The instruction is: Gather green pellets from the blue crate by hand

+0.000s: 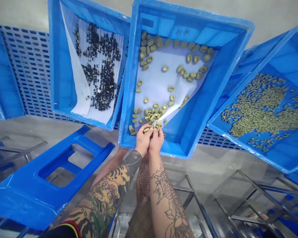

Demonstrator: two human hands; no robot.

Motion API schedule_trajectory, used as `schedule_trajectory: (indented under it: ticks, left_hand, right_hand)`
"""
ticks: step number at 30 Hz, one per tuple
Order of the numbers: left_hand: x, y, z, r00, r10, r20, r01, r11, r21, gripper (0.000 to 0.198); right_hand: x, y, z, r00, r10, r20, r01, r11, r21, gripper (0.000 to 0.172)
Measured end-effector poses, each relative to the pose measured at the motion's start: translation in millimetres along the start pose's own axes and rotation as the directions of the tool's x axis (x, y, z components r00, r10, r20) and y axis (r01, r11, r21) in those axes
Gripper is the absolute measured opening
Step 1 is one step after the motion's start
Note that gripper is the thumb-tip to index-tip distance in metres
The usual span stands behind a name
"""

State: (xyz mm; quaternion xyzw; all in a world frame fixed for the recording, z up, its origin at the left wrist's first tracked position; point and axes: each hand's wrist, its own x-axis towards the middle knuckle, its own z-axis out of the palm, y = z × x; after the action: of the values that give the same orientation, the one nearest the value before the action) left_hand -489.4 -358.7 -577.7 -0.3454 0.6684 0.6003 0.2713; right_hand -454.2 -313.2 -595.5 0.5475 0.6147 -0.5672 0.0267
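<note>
- Left hand [143, 140] and right hand [156, 140]: fingers closed, grasping olive parts [147, 130] between them
- Hands: at near rim of middle tray [188, 16], touching each other
- Middle tray: more olive parts, scattered on white sheet [159, 77]
- Left tray [56, 59]: black parts [106, 87] on paper [80, 96]
- Right tray [283, 58]: dense olive pieces [263, 105]
- Near left: blue stool [22, 195]

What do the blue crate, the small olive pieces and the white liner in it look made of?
The crate looks like moulded plastic: smooth glossy blue walls with formed ribs. The small pieces have a dull olive-gold sheen, perhaps coated metal or plastic; too small to tell. The liner seems thin film or paper, creased and curling.
</note>
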Motion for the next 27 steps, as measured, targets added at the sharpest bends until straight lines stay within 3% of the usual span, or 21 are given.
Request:
schedule_trajectory:
  ticks: [8, 15, 18, 22, 27]
  left_hand:
    - [-44, 46, -8.1, 0.998, -0.043, 0.039, 0.049, 0.984, -0.169, 0.033]
    - [-50, 74, -20.1, 0.996, -0.079, 0.048, 0.092, 0.908, -0.409, 0.031]
    - [-37, 69, -17.6, 0.978, -0.169, 0.124, 0.208, 0.846, -0.490, 0.023]
    - [-12, 51, -19.0, 0.909, -0.344, 0.236, 0.417, 0.728, -0.545, 0.018]
    - [10, 32, -22.5, 0.874, -0.434, 0.218, 0.469, 0.637, -0.612, 0.019]
  right_hand:
    - [-46, -65, -21, 0.976, -0.215, -0.037, 0.202, 0.953, -0.228, 0.040]
    - [-57, -120, -18, 0.894, -0.393, 0.214, 0.447, 0.807, -0.386, 0.034]
    - [-50, -116, -19, 0.893, -0.367, 0.260, 0.447, 0.788, -0.423, 0.036]
    - [-33, -91, -26, 0.917, -0.257, 0.305, 0.374, 0.818, -0.438, 0.041]
    - [3, -79, -34, 0.914, -0.137, 0.381, 0.317, 0.829, -0.462, 0.046]
